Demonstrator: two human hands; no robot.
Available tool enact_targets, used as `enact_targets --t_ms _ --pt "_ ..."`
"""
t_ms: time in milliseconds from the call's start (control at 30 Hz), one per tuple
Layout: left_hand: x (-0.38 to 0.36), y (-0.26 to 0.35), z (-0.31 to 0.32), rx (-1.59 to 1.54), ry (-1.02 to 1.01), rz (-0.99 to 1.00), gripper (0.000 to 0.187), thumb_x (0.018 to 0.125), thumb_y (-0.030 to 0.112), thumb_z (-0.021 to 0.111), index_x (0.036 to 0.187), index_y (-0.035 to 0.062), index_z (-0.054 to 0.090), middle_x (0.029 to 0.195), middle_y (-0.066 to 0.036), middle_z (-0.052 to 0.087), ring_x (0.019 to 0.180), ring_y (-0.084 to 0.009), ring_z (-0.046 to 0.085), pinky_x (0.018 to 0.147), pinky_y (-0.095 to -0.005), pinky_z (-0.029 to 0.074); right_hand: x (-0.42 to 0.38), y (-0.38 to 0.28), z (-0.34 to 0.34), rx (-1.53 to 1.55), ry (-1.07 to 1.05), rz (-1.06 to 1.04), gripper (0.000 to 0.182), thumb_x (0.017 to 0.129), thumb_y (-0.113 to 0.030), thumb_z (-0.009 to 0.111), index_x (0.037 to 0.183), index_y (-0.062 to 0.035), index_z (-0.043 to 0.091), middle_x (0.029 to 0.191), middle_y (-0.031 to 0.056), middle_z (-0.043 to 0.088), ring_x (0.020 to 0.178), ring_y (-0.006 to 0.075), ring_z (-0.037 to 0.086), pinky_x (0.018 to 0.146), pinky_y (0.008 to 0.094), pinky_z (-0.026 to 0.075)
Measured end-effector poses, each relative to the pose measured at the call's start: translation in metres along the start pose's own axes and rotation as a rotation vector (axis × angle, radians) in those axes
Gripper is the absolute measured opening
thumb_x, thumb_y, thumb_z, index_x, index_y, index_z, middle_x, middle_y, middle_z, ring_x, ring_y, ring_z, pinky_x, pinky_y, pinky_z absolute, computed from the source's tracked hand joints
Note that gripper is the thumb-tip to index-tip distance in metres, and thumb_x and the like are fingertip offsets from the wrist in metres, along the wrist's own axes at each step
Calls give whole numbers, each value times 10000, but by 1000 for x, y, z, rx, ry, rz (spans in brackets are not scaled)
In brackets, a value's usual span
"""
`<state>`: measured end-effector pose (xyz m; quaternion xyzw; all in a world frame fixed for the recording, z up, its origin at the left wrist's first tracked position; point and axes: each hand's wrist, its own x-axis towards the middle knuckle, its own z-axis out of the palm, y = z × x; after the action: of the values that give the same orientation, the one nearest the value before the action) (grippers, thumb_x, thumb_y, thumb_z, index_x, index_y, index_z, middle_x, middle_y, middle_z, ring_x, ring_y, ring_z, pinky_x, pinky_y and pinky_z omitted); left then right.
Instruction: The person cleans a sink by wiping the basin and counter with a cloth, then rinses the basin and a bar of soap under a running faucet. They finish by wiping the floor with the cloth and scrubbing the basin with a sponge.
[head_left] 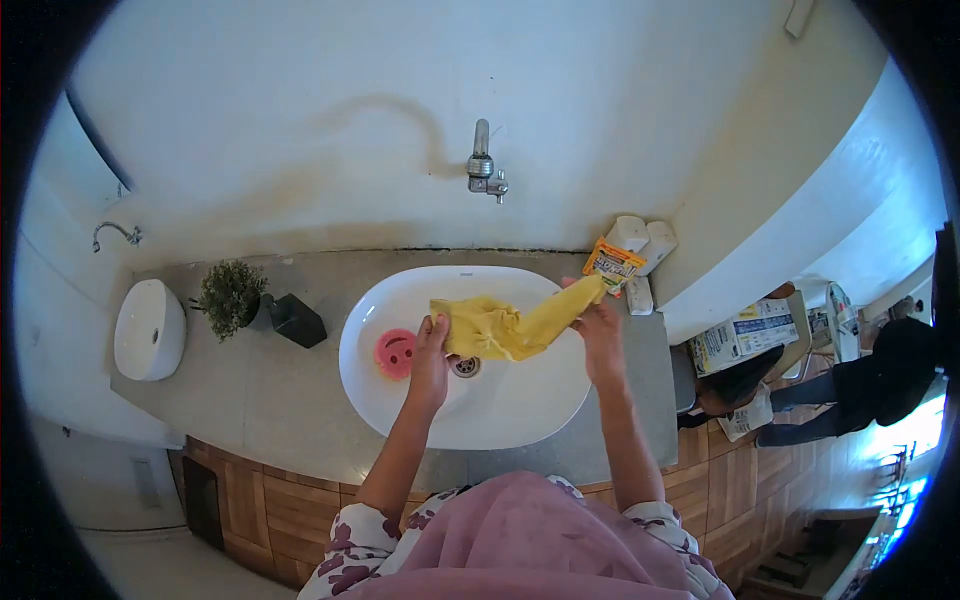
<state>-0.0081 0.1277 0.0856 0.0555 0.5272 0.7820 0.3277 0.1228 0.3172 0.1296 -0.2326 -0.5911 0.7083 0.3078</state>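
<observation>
over the basin, left hand and right hand grip yellow cloth (pink sponge below, plant on tabletop).

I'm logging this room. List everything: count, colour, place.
Basins: 2, white, on counter
Cloth: 1, yellow, over right basin
Smiley disc: 1, pink, in right basin
Drain: 1, silver, in right basin
Taps: 2, silver, above basins
Plant: 1, green, between basins
Dark object: 1, blackish, beside plant
Packet: 1, orange, counter's right end
Containers: about 3, white, beside packet
Counter: 1, grey, under basins
Wall: 1, white, behind counter
Papers: count unclear, white, right
Bystander: 1, dark clothes, right
Floor: 1, brown, below
Left hand: 1, bare, on cloth
Right hand: 1, bare, on cloth
Sleeves: 2, white-purple, bottom
Scarf: 1, pink, bottom
</observation>
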Motion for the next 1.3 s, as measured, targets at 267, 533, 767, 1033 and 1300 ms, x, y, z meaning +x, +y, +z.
enact_targets --t_ms 267,533,767,1033,1300 --pt "4 -20 -27 137 -21 -186 505 949 513 477 1203 77 493 1175 -52 596 1061 -191 592 879 -382 480 9 -37 -23 545 -45 69 282 980 -171 469 1218 -37 539 1149 59 619 996 188 636 786 366 555" --pt "-11 -2 20 721 -322 548 977 700 215 817 1470 58 237 1398 -173 398 1315 -298 359 1098 -420 272 -1 -49 24 600 -269 33 295 976 -147 453 1241 -28 500 1129 96 608 1025 230 626 814 412 558" --pt "6 21 55 614 -170 502 664 704 -34 729 1302 98 471 851 -17 533 819 -146 562 828 -294 471 -5 -30 -15 689 -233 -61 377 947 -224 512 1268 -27 486 1185 116 593 1098 263 594 880 463 523" --pt "-1 47 71 565 -26 611 582 686 -149 590 1212 89 517 867 -16 477 782 -105 496 696 -234 457 -25 42 -106 -512 -99 92 644 832 -183 690 1406 -100 410 1377 125 494 1271 259 462 1026 421 400" --pt "-28 29 110 436 -260 544 570 693 -152 581 1201 92 498 887 6 458 858 -94 488 777 -236 452 -48 40 28 -357 -127 -393 909 697 -124 811 1448 -67 300 1467 148 345 1301 268 427 1034 394 402"
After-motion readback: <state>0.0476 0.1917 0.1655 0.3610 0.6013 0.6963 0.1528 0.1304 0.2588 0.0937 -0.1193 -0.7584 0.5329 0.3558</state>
